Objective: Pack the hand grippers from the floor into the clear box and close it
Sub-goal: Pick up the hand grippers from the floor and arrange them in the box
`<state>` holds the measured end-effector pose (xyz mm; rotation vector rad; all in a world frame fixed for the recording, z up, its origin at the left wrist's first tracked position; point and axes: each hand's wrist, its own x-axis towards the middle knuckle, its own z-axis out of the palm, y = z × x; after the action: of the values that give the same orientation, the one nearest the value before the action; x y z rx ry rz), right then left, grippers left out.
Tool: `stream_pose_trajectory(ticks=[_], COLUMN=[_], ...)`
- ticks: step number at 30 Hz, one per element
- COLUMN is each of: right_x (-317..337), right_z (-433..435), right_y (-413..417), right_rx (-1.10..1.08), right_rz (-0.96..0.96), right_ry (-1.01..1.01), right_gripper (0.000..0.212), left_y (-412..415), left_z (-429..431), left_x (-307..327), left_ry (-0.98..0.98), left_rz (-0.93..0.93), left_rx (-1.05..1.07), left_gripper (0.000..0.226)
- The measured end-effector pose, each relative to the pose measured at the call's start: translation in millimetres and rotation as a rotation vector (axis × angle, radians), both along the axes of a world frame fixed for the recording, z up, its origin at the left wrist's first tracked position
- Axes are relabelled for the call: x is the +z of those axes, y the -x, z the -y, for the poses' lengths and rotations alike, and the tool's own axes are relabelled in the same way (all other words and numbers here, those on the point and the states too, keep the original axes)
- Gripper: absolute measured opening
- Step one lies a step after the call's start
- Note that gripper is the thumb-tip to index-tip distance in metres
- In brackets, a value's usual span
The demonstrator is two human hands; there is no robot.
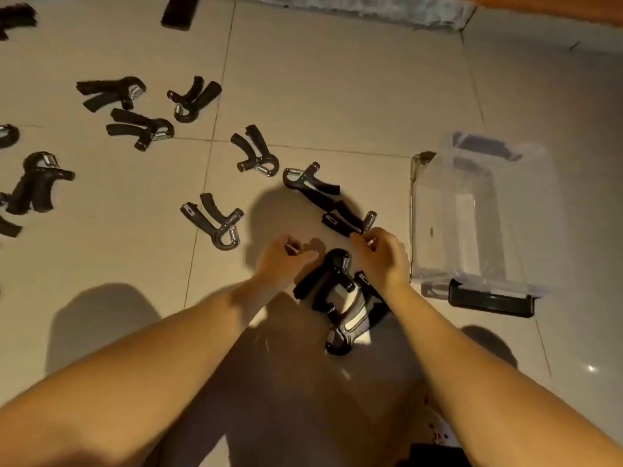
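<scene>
At least twelve hand grippers [312,196] are scattered left of one clear box [472,214]. Left hand [286,261] and right hand [382,256] are held near, fingers curled; any grip cannot be told.

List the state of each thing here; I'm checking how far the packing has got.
Clear box: open, no hand grippers inside.
Black latch: unfastened.
Piled hand grippers: stacked on the floor between the hands.
Scattered hand grippers: loose on the floor, unpacked.
Left hand: fingers loosely curled, holding nothing.
Right hand: fingers curled by a nearby hand gripper; grip unclear.
</scene>
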<state>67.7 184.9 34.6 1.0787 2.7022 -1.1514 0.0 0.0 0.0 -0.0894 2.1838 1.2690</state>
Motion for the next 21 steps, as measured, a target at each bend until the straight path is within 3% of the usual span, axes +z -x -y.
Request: stream_pose_trajectory(ticks=[3, 7, 12, 17, 21], right_x=[-27, -60, -78, -84, -85], right_z=[-3, 1, -1, -8, -6], right_y=[-28, -72, -113, -128, -137], right_rx=[0.012, 0.03, 0.25, 0.621, 0.696], right_rz=[0.001, 0.003, 0.059, 0.168, 0.241], right_ry=[-0.033, 0.012, -0.043, -0.385, -0.499], right_gripper=[0.02, 0.034, 0.054, 0.075, 0.081], left_y=[-20, -46, -67, -68, -61], left_z=[-6, -15, -29, -32, -9], left_x=[-24, -48, -66, -72, -68], left_ry=[0.039, 0.125, 0.246, 0.348, 0.37], left_rz=[-0.017, -0.165, -0.286, -0.356, -0.338], left_rx=[-0.033, -0.085, -0.162, -0.177, -0.066], left_gripper=[0.034, 0.04, 0.066, 0.063, 0.052])
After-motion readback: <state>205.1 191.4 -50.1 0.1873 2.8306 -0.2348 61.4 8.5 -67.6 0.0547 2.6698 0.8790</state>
